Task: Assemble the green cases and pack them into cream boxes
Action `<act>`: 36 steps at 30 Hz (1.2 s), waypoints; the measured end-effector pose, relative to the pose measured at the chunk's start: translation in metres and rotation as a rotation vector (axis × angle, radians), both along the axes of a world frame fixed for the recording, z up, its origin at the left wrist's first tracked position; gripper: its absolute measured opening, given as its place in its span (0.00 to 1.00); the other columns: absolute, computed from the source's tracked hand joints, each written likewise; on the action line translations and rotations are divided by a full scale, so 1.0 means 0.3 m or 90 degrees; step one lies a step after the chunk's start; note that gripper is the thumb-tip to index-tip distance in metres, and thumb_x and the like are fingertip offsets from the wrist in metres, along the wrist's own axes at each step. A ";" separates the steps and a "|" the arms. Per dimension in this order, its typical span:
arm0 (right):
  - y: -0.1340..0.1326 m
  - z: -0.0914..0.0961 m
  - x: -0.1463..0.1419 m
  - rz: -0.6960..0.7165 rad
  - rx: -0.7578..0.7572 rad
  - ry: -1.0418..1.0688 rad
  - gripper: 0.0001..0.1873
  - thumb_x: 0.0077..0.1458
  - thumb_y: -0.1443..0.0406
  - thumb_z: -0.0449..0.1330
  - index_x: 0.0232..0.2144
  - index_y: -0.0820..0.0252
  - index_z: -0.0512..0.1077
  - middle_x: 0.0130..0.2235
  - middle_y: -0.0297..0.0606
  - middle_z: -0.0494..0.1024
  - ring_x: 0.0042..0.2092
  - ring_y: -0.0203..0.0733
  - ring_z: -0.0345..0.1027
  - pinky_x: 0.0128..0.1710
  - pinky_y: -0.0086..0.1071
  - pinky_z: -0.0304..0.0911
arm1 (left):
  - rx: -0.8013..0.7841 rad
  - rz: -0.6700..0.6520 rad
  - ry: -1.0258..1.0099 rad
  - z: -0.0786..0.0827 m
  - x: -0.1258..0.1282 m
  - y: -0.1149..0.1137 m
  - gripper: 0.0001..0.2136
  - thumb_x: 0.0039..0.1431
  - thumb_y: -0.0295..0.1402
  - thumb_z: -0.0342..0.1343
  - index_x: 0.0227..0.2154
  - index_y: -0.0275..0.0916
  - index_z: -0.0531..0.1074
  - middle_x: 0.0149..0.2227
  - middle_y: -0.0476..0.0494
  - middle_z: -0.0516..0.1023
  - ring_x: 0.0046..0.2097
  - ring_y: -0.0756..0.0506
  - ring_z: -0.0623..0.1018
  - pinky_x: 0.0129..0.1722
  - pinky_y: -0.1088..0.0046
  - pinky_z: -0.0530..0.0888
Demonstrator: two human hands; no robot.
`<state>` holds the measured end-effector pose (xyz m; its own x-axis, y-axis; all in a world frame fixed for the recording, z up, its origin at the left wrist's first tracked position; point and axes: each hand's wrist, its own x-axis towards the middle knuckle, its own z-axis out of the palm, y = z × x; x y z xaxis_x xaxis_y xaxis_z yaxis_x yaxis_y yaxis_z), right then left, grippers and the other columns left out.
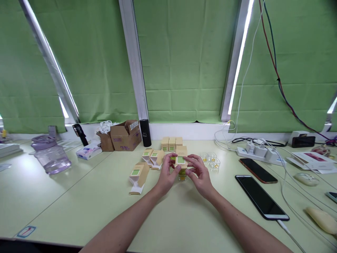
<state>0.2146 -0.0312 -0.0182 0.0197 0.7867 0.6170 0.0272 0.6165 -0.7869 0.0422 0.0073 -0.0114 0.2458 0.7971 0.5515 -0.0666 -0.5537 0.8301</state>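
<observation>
My left hand (168,174) and my right hand (201,175) meet over the middle of the table. Between their fingertips is a small tan cardboard box (181,161) with a green window or label on its side. Below the box a small clear jar (182,176) with yellow-green contents shows; I cannot tell how far it is inside. To the left lies an open tan box (139,174) with its white-lined flap out. Two similar open boxes (152,157) stand behind it. Right of my hands are several small clear containers (210,159) with yellow contents.
Several tan boxes (172,143) stand in a row behind my hands. A brown carton (126,136), black cylinder (145,133) and purple-lidded bottle (50,154) are at back left. Phones (262,196), a power strip (259,154) and loose cables occupy the right side.
</observation>
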 end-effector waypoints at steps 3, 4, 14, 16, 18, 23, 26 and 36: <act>0.001 -0.001 -0.001 -0.012 0.000 -0.005 0.21 0.61 0.53 0.65 0.55 0.45 0.76 0.57 0.42 0.63 0.45 0.41 0.72 0.45 0.40 0.77 | 0.005 0.009 0.008 -0.002 0.000 0.001 0.21 0.65 0.44 0.60 0.55 0.45 0.65 0.52 0.38 0.72 0.49 0.42 0.74 0.51 0.62 0.72; 0.001 -0.001 -0.002 -0.015 0.000 -0.007 0.21 0.61 0.53 0.66 0.55 0.45 0.76 0.57 0.42 0.63 0.45 0.41 0.72 0.45 0.39 0.77 | 0.007 0.013 0.011 -0.001 0.001 0.000 0.20 0.65 0.45 0.60 0.55 0.45 0.65 0.53 0.38 0.72 0.49 0.42 0.74 0.51 0.62 0.72; 0.003 0.000 -0.005 -0.033 -0.006 -0.012 0.20 0.61 0.53 0.65 0.54 0.46 0.77 0.57 0.43 0.64 0.42 0.38 0.72 0.42 0.38 0.77 | 0.012 0.047 0.020 0.013 0.007 -0.012 0.21 0.64 0.46 0.60 0.54 0.44 0.66 0.55 0.38 0.69 0.49 0.43 0.73 0.52 0.63 0.72; 0.003 -0.001 -0.006 -0.035 -0.006 -0.011 0.19 0.61 0.53 0.65 0.54 0.46 0.77 0.57 0.43 0.64 0.42 0.38 0.72 0.42 0.37 0.77 | 0.013 0.054 0.021 0.011 0.007 -0.011 0.20 0.64 0.46 0.60 0.53 0.44 0.66 0.54 0.38 0.69 0.48 0.43 0.73 0.51 0.63 0.72; 0.004 -0.001 -0.007 -0.034 -0.008 -0.009 0.19 0.61 0.53 0.65 0.53 0.46 0.78 0.57 0.42 0.64 0.42 0.38 0.72 0.41 0.37 0.77 | 0.014 0.059 0.022 0.009 0.007 -0.010 0.19 0.64 0.46 0.60 0.53 0.44 0.66 0.54 0.39 0.69 0.48 0.43 0.73 0.50 0.63 0.72; 0.006 -0.002 -0.008 -0.034 -0.006 -0.012 0.18 0.62 0.55 0.65 0.54 0.45 0.78 0.57 0.42 0.64 0.41 0.37 0.72 0.41 0.36 0.76 | 0.016 0.065 0.025 0.006 0.008 -0.007 0.19 0.65 0.46 0.60 0.52 0.44 0.66 0.53 0.40 0.69 0.48 0.43 0.74 0.50 0.64 0.73; 0.010 -0.005 -0.009 -0.039 -0.002 -0.014 0.18 0.62 0.55 0.65 0.53 0.46 0.78 0.56 0.42 0.65 0.41 0.37 0.72 0.41 0.36 0.77 | 0.016 0.069 0.026 0.003 0.009 -0.004 0.19 0.65 0.46 0.60 0.52 0.44 0.65 0.53 0.40 0.69 0.47 0.44 0.73 0.50 0.65 0.73; 0.019 -0.011 -0.010 -0.053 0.001 -0.010 0.16 0.64 0.54 0.63 0.52 0.46 0.79 0.55 0.43 0.66 0.41 0.39 0.75 0.39 0.37 0.77 | 0.041 0.106 0.050 -0.004 0.011 0.003 0.19 0.65 0.47 0.60 0.51 0.44 0.67 0.52 0.40 0.70 0.45 0.45 0.73 0.48 0.65 0.72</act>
